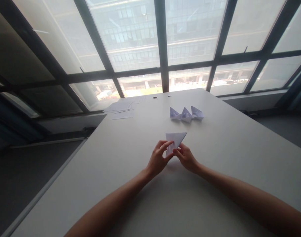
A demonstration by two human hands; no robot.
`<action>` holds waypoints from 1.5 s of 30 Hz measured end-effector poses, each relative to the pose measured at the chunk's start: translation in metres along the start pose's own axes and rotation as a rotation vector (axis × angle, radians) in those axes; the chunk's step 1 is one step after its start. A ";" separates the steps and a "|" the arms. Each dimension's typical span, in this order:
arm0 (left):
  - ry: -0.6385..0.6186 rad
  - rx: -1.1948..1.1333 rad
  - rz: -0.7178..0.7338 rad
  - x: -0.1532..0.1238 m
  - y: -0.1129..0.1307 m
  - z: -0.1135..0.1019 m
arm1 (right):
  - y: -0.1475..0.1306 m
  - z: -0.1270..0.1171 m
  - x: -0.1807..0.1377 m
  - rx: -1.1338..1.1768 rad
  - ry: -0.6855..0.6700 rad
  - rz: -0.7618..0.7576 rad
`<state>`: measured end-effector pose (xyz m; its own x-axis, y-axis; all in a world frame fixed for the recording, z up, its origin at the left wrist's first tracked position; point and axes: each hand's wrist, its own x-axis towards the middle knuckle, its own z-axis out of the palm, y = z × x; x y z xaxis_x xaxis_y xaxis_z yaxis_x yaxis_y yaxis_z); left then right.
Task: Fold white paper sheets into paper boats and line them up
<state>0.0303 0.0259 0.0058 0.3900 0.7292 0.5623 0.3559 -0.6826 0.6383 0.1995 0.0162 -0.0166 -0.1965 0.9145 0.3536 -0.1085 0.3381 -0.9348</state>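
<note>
A folded white paper triangle (175, 138) is held just above the white table (226, 148), its point toward me. My left hand (158, 159) pinches its lower left edge with thumb and fingers. My right hand (187, 158) pinches the lower tip from the right. Both hands are closed on the paper. Farther back on the table stand three finished folded paper boats (186, 114) in a row, touching one another.
A loose stack of white paper sheets (122, 109) lies at the table's far left corner. Two small round holes (154, 97) sit near the far edge. Large windows with dark frames stand behind the table. The table's left edge drops to a dark floor.
</note>
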 end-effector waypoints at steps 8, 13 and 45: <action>-0.022 -0.134 -0.007 0.002 0.000 -0.003 | -0.008 0.000 0.001 -0.040 0.010 -0.043; -0.016 -0.151 -0.045 0.002 0.001 -0.005 | -0.016 0.002 0.001 -0.107 0.030 -0.046; 0.165 -0.047 -0.213 0.000 0.018 -0.004 | -0.020 -0.003 -0.002 -0.600 0.227 -0.127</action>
<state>0.0334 0.0135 0.0193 0.1652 0.8567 0.4886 0.3739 -0.5128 0.7728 0.2050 0.0078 0.0013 0.0003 0.8614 0.5079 0.4588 0.4512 -0.7655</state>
